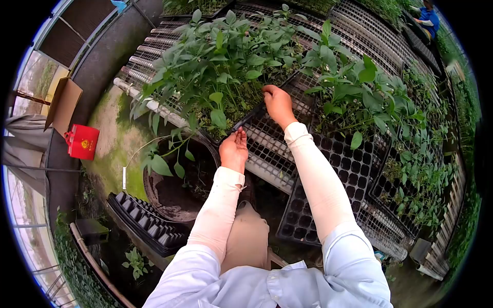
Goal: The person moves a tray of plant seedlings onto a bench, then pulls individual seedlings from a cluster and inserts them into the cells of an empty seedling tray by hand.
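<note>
A black seedling tray [251, 115] full of leafy green seedlings [218, 69] lies on the mesh bench. My left hand [234, 150] is at its near corner, palm turned up and fingers drawn together; what they hold, if anything, is too small to make out. At the tray's right edge is my right hand [279, 106], its fingers curled in among the lower stems. Its fingertips are partly hidden, so their contents cannot be seen. To the right, another cell tray [341, 159] has tall seedlings at its far end and bare cells at its near end.
Below the bench edge stands a round tub [154, 197] with dark contents. Stacked black trays [146, 226] lie beside it. A red box [82, 142] and an open cardboard box [62, 105] are at left. A person in blue [429, 21] is at far right.
</note>
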Demonstrator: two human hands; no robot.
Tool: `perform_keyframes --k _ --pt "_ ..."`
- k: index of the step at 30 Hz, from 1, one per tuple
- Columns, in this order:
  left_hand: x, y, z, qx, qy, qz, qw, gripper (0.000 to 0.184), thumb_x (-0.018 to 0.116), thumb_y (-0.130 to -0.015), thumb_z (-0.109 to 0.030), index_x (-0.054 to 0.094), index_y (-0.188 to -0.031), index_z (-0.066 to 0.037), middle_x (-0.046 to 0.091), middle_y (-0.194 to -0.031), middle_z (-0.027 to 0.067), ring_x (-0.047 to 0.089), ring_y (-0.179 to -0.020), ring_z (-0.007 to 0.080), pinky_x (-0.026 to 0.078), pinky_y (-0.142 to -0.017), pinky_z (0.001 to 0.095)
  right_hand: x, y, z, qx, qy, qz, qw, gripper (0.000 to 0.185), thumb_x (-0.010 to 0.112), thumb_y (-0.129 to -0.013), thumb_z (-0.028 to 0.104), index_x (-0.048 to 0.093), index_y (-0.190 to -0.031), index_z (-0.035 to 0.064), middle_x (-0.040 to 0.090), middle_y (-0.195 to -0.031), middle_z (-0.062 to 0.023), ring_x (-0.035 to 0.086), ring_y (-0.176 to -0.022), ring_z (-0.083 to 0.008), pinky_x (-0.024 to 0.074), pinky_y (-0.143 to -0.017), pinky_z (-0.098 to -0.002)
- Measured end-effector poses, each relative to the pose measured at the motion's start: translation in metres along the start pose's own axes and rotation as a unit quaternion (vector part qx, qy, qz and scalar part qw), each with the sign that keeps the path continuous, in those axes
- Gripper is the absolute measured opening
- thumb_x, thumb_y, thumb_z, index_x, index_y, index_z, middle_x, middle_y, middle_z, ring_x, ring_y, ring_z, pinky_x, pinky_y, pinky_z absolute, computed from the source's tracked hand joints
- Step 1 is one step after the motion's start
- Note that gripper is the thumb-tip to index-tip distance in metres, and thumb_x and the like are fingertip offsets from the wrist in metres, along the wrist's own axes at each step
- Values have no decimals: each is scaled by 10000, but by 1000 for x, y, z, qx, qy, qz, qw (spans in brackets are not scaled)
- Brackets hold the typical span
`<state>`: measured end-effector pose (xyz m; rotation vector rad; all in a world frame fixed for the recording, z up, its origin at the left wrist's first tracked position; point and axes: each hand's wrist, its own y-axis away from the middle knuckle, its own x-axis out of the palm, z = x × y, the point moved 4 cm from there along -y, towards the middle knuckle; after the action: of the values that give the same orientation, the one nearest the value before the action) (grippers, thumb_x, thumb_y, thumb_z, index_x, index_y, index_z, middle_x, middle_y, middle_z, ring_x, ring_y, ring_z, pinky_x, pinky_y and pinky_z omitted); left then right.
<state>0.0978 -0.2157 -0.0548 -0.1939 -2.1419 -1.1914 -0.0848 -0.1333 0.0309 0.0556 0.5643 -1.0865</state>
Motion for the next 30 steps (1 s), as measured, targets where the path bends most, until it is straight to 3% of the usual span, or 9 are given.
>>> perform_keyframes --k 5,9,13,15,16,19,23,25,30 --pt "-8 21 34 -39 10 -15 999 130 457 -990 20 530 -1036 118 656 -1031 198 661 -913 278 592 -867 362 8 2 -7 -19 212 40 976 189 616 -866 184 709 -944 39 668 -974 -201 658 -908 -398 529 -785 -487" --pt "-15 20 36 -52 10 -12 999 152 436 -1006 -7 515 -1064 110 643 -1076 209 653 -983 306 578 -904 389 8 -1 -19 -18 205 23 978 165 614 -852 165 700 -929 47 662 -979 -201 658 -906 -396 535 -776 -485" --pt "-25 44 33 -136 -118 -2 984 195 422 -1040 -114 519 -1133 27 618 -1175 195 623 -1067 342 551 -929 423 4 7 -29 -9 129 -4 992 172 577 -875 129 678 -992 54 667 -951 -202 651 -884 -415 519 -765 -498" --pt "-16 63 27 -181 -281 127 934 193 516 -1004 -93 517 -1168 8 649 -1077 142 655 -975 279 570 -802 384 -6 25 -21 -11 107 -32 994 150 587 -881 150 686 -961 70 668 -937 -194 649 -874 -413 514 -758 -499" --pt "-11 69 21 -150 -347 163 911 218 509 -1019 -142 539 -1212 -43 636 -1177 120 641 -1028 257 546 -815 358 -9 32 -15 -30 95 -23 995 150 601 -877 164 694 -958 80 670 -937 -188 650 -870 -409 516 -761 -497" --pt "9 84 4 8 -406 177 896 356 538 -1006 -135 441 -1339 -50 627 -1147 111 641 -939 220 551 -780 362 -10 49 0 -33 68 16 997 235 629 -852 161 690 -1048 46 677 -991 -192 644 -927 -399 508 -811 -476" --pt "26 102 -15 134 -431 183 873 505 510 -1010 -104 315 -1474 -57 578 -1242 146 628 -933 191 550 -744 330 10 61 12 -92 67 78 990 164 655 -834 195 719 -954 104 675 -975 -145 662 -905 -372 531 -770 -474" --pt "29 109 -19 132 -437 179 871 544 504 -1011 -101 283 -1505 -53 558 -1276 144 620 -931 174 541 -733 311 19 64 16 -66 165 129 976 164 672 -812 197 713 -924 85 669 -978 -146 664 -901 -366 533 -765 -476" --pt "29 121 -27 147 -504 167 835 552 519 -999 -110 299 -1499 -29 516 -1337 121 607 -970 172 530 -738 322 28 70 5 -73 158 115 978 137 635 -812 140 702 -900 58 660 -953 -174 660 -888 -377 529 -756 -480"
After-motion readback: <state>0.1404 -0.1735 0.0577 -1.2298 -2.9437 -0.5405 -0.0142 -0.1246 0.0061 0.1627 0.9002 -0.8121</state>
